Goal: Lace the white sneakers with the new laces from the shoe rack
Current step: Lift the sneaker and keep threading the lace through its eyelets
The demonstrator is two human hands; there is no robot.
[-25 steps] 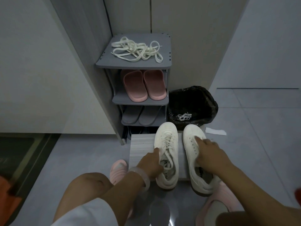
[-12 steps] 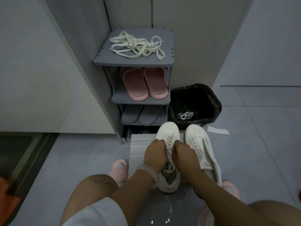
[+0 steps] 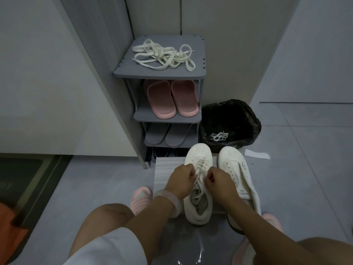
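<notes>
Two white sneakers stand on a low grey board (image 3: 164, 173) in front of me. The left sneaker (image 3: 198, 155) still carries a lace; the right sneaker (image 3: 232, 161) has bare eyelets. My left hand (image 3: 181, 179) and my right hand (image 3: 217, 180) sit over the left sneaker's middle, each pinching a strand of its lace (image 3: 199, 169). A tangle of white new laces (image 3: 164, 57) lies on the top shelf of the grey shoe rack (image 3: 122, 73).
Pink slippers (image 3: 170, 98) and grey slippers (image 3: 168, 135) fill the rack's lower shelves. A black-lined bin (image 3: 238, 115) with a discarded lace (image 3: 219, 136) stands right of the rack. A white paper scrap (image 3: 257, 154) lies on the floor tiles. My feet wear pink slippers (image 3: 140, 198).
My right hand left the right sneaker and crossed to the left one. Both hands now pinch its lace strands, a little farther apart than half a second ago.
</notes>
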